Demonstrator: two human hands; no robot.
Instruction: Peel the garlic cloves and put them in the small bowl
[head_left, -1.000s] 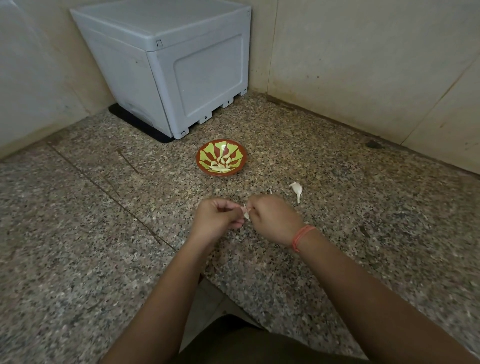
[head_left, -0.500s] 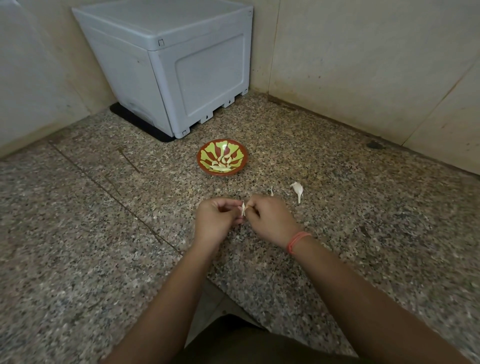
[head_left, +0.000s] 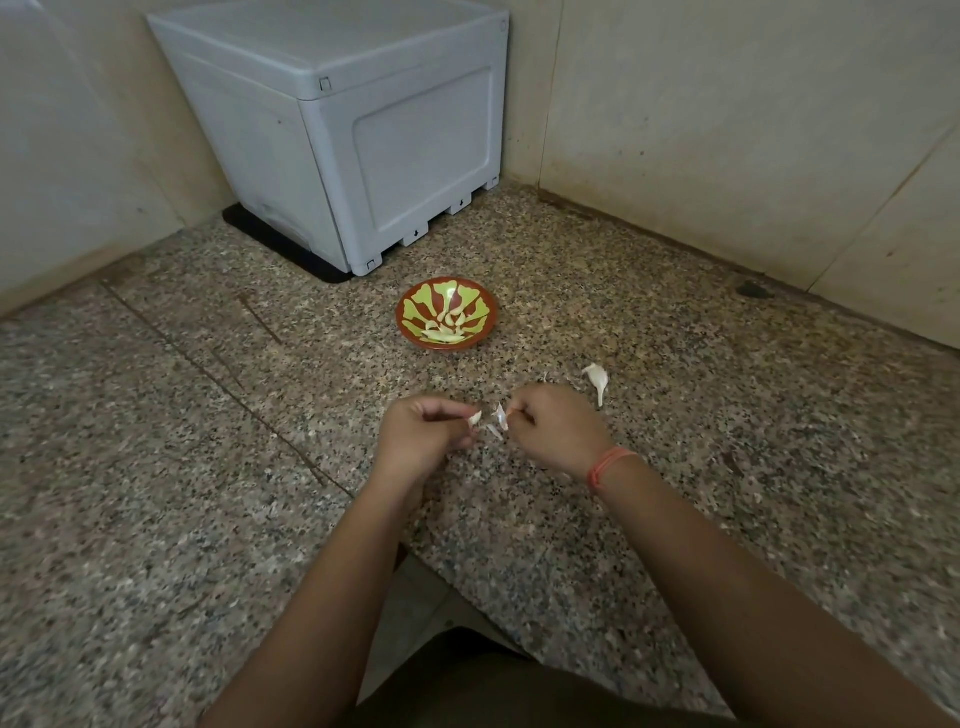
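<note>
My left hand (head_left: 423, 436) pinches a small pale garlic clove (head_left: 474, 418) between thumb and fingers. A short gap away, my right hand (head_left: 558, 431) pinches a thin white strip of garlic skin (head_left: 500, 415). Both hands hover just above the speckled granite counter. Beyond them stands the small red bowl with a green pattern (head_left: 470, 299), holding several peeled cloves (head_left: 448, 323). One unpeeled white clove (head_left: 596, 378) lies on the counter just past my right hand.
A grey plastic box (head_left: 363, 130) stands on a dark mat in the back corner, behind the bowl. Beige tiled walls close off the counter at the back and right. The counter's front edge is notched near my body.
My hands have drawn apart. The skin has come off the clove and stays in my right hand, while the clove stays in my left.
</note>
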